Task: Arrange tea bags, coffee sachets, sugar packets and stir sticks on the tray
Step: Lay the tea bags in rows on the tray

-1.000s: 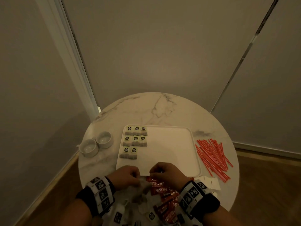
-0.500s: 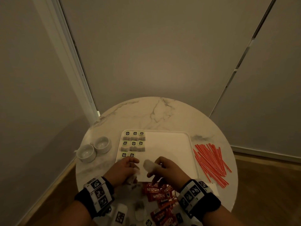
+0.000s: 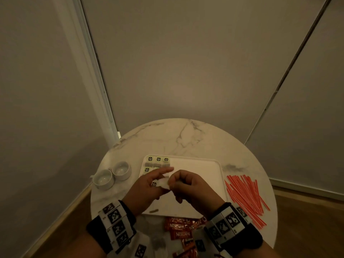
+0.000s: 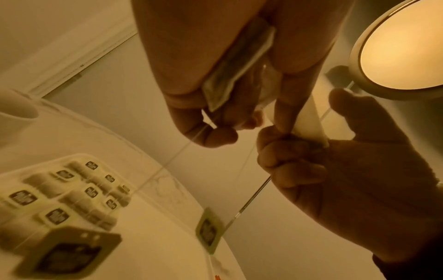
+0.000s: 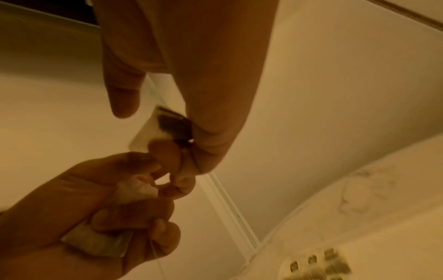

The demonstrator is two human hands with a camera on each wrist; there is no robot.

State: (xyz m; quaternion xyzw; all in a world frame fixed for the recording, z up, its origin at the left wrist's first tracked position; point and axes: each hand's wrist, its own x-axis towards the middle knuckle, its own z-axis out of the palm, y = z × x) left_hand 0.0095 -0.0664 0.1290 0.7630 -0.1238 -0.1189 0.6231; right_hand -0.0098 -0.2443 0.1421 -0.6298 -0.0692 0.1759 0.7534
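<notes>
Above the tray (image 3: 208, 164), a soft, light tea bag (image 3: 165, 183) (easily torn) is pinched by the left hand (image 3: 149, 190) and right hand (image 3: 191, 189); its paper edges are best held.

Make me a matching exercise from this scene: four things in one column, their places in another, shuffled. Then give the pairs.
Things:
1. stir sticks
2. coffee sachets
3. two small cups
4. laid-out tea bags

Places:
A. far left corner of the tray
B. table, left of the tray
C. table, right of the tray
D. table's near edge, between the wrists

Pairs: 1-C, 2-D, 3-B, 4-A
</notes>
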